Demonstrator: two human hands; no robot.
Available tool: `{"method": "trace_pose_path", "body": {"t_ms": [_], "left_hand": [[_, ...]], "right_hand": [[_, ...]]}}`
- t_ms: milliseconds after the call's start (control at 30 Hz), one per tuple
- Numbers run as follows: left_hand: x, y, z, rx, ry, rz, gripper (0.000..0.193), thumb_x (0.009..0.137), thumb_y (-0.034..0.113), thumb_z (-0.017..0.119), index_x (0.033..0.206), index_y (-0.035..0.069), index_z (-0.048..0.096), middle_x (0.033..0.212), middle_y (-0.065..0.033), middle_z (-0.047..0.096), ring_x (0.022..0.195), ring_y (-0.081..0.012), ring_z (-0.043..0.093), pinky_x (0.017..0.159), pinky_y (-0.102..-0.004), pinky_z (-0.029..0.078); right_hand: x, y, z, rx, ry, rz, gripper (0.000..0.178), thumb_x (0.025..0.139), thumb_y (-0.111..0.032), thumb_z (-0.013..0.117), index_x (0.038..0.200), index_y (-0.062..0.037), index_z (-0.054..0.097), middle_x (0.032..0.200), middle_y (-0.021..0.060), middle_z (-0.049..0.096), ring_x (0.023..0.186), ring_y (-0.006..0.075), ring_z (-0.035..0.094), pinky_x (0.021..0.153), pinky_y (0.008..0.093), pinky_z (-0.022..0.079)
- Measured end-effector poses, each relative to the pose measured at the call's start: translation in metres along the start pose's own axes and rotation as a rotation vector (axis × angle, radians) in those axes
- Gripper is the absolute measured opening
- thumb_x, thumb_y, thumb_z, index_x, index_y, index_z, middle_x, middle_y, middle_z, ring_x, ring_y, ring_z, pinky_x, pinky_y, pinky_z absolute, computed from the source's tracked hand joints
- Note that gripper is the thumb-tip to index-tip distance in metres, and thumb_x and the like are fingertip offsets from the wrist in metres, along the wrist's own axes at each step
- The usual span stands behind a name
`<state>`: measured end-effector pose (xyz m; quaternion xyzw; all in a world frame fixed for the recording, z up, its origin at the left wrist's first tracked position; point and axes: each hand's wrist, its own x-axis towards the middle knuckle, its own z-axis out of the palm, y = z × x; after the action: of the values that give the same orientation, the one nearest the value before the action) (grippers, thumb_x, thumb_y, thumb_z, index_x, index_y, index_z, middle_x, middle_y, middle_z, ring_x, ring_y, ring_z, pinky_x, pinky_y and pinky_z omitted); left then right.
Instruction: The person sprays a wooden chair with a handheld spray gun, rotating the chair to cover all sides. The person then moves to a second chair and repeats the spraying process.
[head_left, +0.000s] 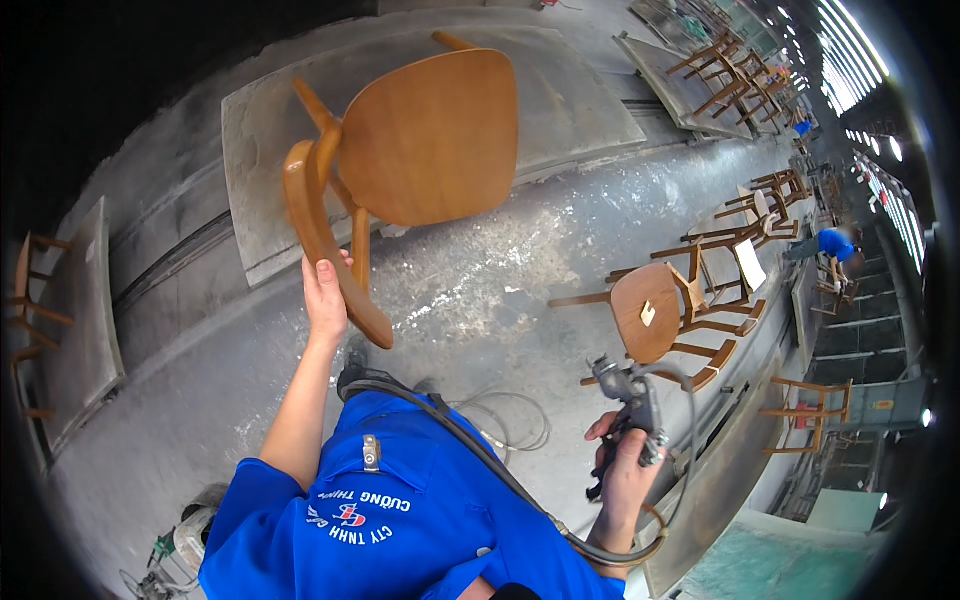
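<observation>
Left hand (325,298): my fingers are wrapped around the near end of the curved back rail of the wooden chair (430,140). Chair is left and far of me, over the grey board (575,110); I cannot tell whether all its feet bear on it.

Right hand (628,475): fingers closed around the handle of what looks like a spray gun (640,400), well apart from the chair. Trigger pressure: cannot tell.

Risks, my judgement:
1. One-handed hold at one end of the rail. A hard pull or twist there could swing the chair or tip it over the board's near edge.
2. Hose (603,554) crosses my front and loops by the right wrist. A snag could jerk the gun off line.
3. Another chair (650,345) stands to the right, near the gun; a careless swing could knock it.
4. If the rail's finish is soft, my grip could mark it.
</observation>
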<state>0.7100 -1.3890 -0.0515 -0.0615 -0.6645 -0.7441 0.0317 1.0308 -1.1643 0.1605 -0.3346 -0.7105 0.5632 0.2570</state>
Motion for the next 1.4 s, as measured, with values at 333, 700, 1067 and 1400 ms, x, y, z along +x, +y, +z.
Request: {"method": "trace_pose_path", "body": {"t_ms": [333, 700, 1067, 1400], "left_hand": [[-0.007, -0.005, 0.008, -0.003, -0.033, 0.017, 0.062, 0.102, 0.057, 0.045, 0.134, 0.004, 0.044, 0.113, -0.0087, 0.060, 0.105, -0.0188, 0.060, 0.095, -0.0349, 0.046], [-0.013, -0.005, 0.023, 0.005, -0.066, 0.003, 0.066, 0.101, 0.059, 0.046, 0.139, 0.004, 0.042, 0.115, -0.0078, 0.059, 0.107, -0.0181, 0.058, 0.096, -0.0347, 0.045], [-0.021, -0.009, 0.038, 0.033, -0.131, 0.029, 0.069, 0.102, 0.056, 0.046, 0.146, 0.004, 0.035, 0.116, -0.0080, 0.057, 0.108, -0.0189, 0.056, 0.099, -0.0359, 0.044], [-0.025, -0.015, 0.052, 0.030, -0.121, 0.033, 0.072, 0.101, 0.059, 0.045, 0.147, 0.004, 0.033, 0.117, -0.0077, 0.056, 0.107, -0.0184, 0.055, 0.099, -0.0356, 0.044]], "right_hand": [[0.003, -0.004, 0.005, 0.183, -0.040, -0.142, 0.071, 0.091, -0.064, 0.060, 0.114, 0.0035, 0.053, 0.081, 0.0135, 0.063, 0.066, 0.0148, 0.062, 0.047, 0.0221, 0.041], [0.014, 0.002, 0.013, -0.086, -0.026, 0.143, 0.045, 0.104, -0.044, 0.050, 0.106, -0.0002, 0.057, 0.077, 0.0079, 0.066, 0.051, 0.0054, 0.050, 0.043, 0.0200, 0.035], [0.022, -0.024, 0.007, 0.050, -0.065, -0.215, 0.072, 0.093, -0.065, 0.057, 0.116, 0.0029, 0.053, 0.084, 0.0131, 0.064, 0.061, 0.0114, 0.055, 0.046, 0.0207, 0.037], [0.017, -0.014, 0.010, 0.061, -0.052, 0.108, 0.058, 0.100, -0.055, 0.052, 0.113, 0.0012, 0.058, 0.080, 0.0097, 0.064, 0.065, 0.0127, 0.062, 0.043, 0.0202, 0.038]]}}
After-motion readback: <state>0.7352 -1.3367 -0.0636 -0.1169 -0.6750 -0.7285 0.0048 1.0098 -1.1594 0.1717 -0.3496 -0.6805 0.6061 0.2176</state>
